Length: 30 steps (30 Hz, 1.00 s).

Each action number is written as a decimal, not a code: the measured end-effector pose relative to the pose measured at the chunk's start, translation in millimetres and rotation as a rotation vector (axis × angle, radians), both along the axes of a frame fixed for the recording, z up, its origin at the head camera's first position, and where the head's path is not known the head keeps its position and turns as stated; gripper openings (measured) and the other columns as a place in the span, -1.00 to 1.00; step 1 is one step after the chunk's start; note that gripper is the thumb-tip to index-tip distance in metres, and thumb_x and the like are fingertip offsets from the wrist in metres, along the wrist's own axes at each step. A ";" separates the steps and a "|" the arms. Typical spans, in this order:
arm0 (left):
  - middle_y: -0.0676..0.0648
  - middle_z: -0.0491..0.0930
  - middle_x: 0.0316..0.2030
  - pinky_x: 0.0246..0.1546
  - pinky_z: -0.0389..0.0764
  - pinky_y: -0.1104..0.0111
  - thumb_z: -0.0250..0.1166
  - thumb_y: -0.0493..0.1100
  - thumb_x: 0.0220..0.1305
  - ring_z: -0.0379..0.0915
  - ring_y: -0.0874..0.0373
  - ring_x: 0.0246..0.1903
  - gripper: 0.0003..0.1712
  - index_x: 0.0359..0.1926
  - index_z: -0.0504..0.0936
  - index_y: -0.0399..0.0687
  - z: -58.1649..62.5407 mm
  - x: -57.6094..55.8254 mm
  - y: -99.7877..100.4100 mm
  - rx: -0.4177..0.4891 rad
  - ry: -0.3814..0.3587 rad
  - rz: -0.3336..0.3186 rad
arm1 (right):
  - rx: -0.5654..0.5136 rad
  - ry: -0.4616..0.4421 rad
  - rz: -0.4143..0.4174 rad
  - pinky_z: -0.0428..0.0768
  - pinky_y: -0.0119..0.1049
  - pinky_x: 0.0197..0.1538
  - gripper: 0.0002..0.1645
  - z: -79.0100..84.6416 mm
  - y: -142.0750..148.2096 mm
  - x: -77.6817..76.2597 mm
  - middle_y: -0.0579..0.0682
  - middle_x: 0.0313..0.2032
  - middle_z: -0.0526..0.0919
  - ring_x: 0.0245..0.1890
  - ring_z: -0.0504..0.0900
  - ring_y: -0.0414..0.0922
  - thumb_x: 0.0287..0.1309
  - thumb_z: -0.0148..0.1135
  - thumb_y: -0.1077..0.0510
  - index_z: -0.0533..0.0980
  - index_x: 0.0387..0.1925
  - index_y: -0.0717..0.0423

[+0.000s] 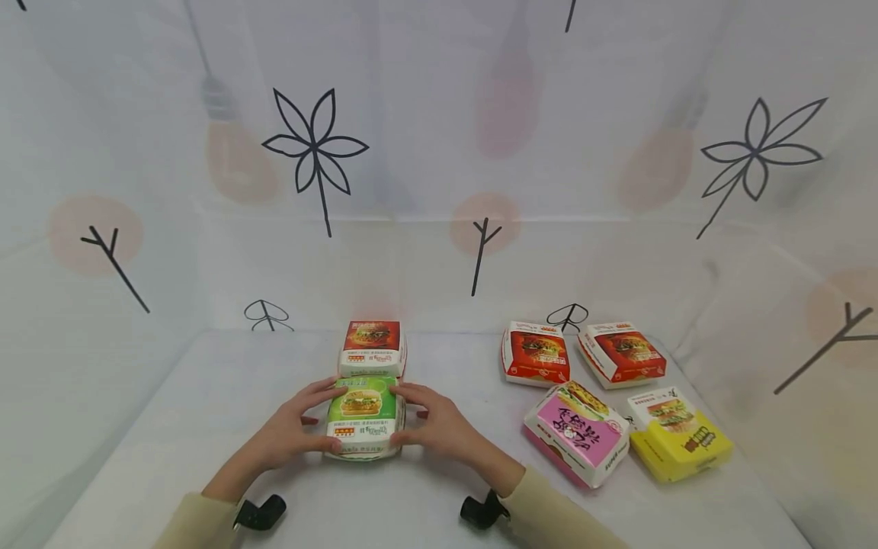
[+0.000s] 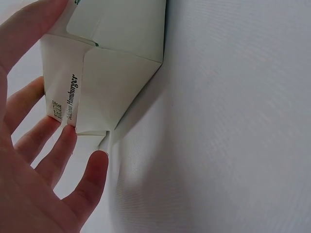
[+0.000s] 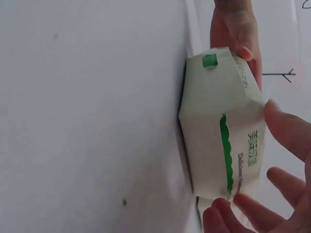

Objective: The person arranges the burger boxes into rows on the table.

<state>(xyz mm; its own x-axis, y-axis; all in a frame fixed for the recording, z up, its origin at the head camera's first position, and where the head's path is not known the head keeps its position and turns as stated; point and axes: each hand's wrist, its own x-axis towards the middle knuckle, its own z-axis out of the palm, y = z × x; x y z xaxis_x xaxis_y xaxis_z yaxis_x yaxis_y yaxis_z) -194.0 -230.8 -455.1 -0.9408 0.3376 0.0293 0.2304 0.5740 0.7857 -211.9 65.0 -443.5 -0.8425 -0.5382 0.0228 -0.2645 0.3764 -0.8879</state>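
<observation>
**A:** Two hands on one box, that's the whole deal. The green burger box [image 1: 363, 418] sits on the white bench [image 1: 206, 396] right in front of the person, near the front edge. Left hand [image 1: 291, 433] is on its left side, right hand [image 1: 439, 424] on its right, fingers curled around the box's corners and sides, so it's clamped between them.

**B:** Is it lifted or still down?

**A:** Looks like it's resting on the bench; the right wrist view shows its bottom against the surface. In the left wrist view the fingertips [image 2: 68, 133] touch the white side flap with the "Hamburger" print.

**B:** What's around it?

**A:** A red burger box [image 1: 373, 347] sits directly behind the green one, touching or just about. Off to the right, well apart, four more: two red boxes [image 1: 536, 353] and [image 1: 623, 354] side by side at the back, then a pink box [image 1: 579, 432] and a yellow box [image 1: 679, 432] nearer the person. The pink one is tilted. A white curtain with drawn flowers [image 1: 314, 149] backs everything.
</observation>
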 end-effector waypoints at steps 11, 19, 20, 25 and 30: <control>-0.18 0.08 0.50 0.12 0.52 0.02 0.58 0.09 -0.01 0.04 -0.29 0.42 -0.05 0.42 0.40 0.11 -0.8 0.8 -1.1 0.018 -0.018 0.006 | -0.009 0.022 -0.041 0.46 0.01 0.26 -0.24 9.1 25.8 -6.5 0.01 0.33 0.45 0.29 0.43 0.04 0.17 0.43 0.09 0.40 0.39 -0.05; -0.19 0.09 0.50 0.12 0.51 0.00 0.59 0.08 -0.02 0.07 -0.29 0.41 -0.04 0.41 0.41 0.06 0.2 1.9 0.4 0.026 -0.017 0.014 | -0.023 0.047 -0.072 0.45 0.07 0.26 -0.29 21.1 46.5 -11.7 0.10 0.33 0.45 0.29 0.43 0.15 0.21 0.40 0.10 0.40 0.38 -0.08; -0.19 0.09 0.50 0.12 0.52 0.01 0.59 0.09 -0.02 0.08 -0.29 0.40 -0.04 0.41 0.41 0.06 0.0 2.1 0.5 0.023 -0.014 0.014 | -0.019 0.048 -0.082 0.45 0.07 0.26 -0.30 24.1 49.0 -12.2 0.10 0.32 0.45 0.29 0.43 0.15 0.22 0.39 0.10 0.41 0.38 -0.08; -0.20 0.09 0.49 0.11 0.52 0.03 0.59 0.09 -0.02 0.08 -0.30 0.40 -0.03 0.41 0.40 0.05 -0.6 1.7 0.5 0.014 -0.005 0.007 | 0.010 0.045 -0.171 0.48 0.04 0.24 -0.30 42.0 63.1 -15.2 0.02 0.29 0.50 0.26 0.46 0.13 0.20 0.41 0.11 0.43 0.37 -0.15; -0.19 0.09 0.50 0.12 0.51 0.02 0.59 0.09 -0.02 0.08 -0.29 0.40 -0.04 0.41 0.41 0.05 -0.7 1.9 0.6 0.022 -0.010 0.008 | 0.017 0.049 -0.247 0.52 0.02 0.20 -0.29 57.7 82.9 -22.6 0.03 0.27 0.52 0.22 0.50 0.11 0.19 0.42 0.09 0.43 0.37 -0.14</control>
